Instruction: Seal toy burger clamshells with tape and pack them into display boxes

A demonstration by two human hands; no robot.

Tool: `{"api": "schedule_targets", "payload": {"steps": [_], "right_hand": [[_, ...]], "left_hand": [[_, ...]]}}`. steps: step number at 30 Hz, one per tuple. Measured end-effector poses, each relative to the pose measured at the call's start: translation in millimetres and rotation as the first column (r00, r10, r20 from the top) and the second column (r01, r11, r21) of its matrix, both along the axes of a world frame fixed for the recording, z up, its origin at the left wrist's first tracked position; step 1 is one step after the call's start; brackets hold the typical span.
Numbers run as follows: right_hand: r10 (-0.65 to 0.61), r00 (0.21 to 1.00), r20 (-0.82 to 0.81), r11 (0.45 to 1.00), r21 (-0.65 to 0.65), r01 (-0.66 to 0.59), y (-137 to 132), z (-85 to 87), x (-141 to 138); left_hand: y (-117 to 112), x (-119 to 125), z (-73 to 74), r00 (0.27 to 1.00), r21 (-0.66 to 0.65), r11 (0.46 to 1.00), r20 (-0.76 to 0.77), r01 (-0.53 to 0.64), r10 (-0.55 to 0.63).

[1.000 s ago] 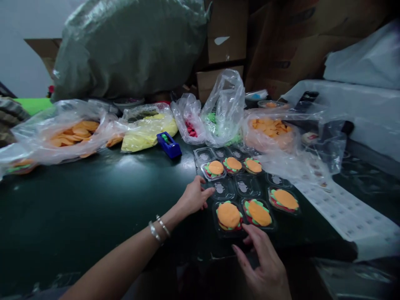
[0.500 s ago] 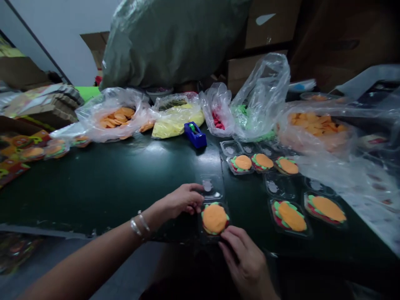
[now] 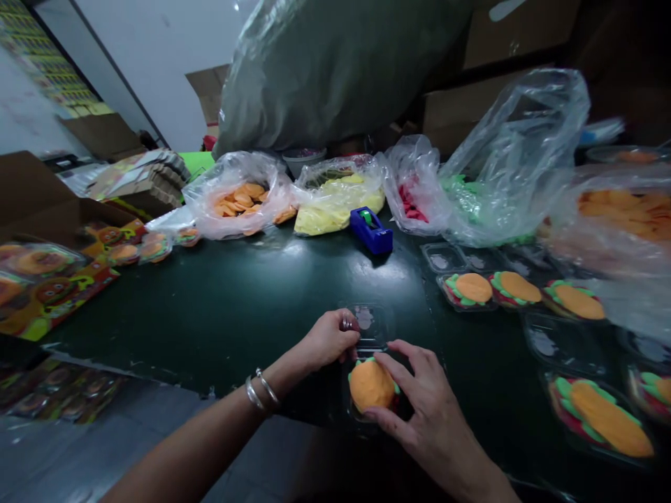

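Observation:
A toy burger with an orange top and green and red edges lies in a clear plastic clamshell box at the table's near edge. The box's clear lid is folded back, away from me. My left hand is closed, its fingers pinching the lid's left edge near the hinge. Around the burger's right side curves my right hand, thumb and fingertips touching the orange top. Farther right stand several open boxes holding burgers, such as one burger and a longer one.
A blue tape dispenser stands mid-table. Behind it are plastic bags with orange pieces, yellow sheets, red pieces and green pieces. Printed cards with packed burgers and cardboard boxes are at left.
My view has swung left. My right hand has moved from the box's lower right corner onto the burger. My left hand's fingers have closed at the lid's edge.

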State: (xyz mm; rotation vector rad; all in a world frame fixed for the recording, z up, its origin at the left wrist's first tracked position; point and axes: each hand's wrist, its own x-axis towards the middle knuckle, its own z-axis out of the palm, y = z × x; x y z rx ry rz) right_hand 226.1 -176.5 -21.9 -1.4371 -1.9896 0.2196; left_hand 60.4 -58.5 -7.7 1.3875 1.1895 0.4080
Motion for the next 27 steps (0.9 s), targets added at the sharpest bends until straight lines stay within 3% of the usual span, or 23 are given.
{"api": "schedule_targets", "payload": {"steps": [12, 15, 21, 24, 27], "right_hand": [[0.106, 0.994, 0.030, 0.988, -0.116, -0.102, 4.8, -2.7, 0.0], [0.105, 0.994, 0.010, 0.993, -0.061, -0.104, -5.0, -9.2, 10.0], [-0.015, 0.998, -0.069, 1.000, 0.022, 0.017, -24.2, -23.1, 13.4], [-0.042, 0.997, -0.069, 0.997, 0.066, 0.046, -25.0, -25.4, 6.4], [-0.074, 0.995, -0.065, 0.991, 0.110, 0.081, -23.6, -29.1, 2.2]], "left_hand": [[-2.8, -5.2, -7.2, 0.999, 0.071, 0.997, 0.026, -0.030, 0.028], [-2.9, -7.1, -12.9, 0.998, 0.113, 0.993, 0.050, -0.042, 0.036], [-6.1, -6.4, -16.2, 0.995, 0.185, 0.982, 0.091, -0.047, 0.031], [-12.4, -5.7, -12.6, 0.993, 0.249, 0.966, 0.109, -0.073, 0.047], [-23.7, -10.1, -2.2, 0.996, 0.419, 0.907, 0.088, -0.037, 0.000]]}}
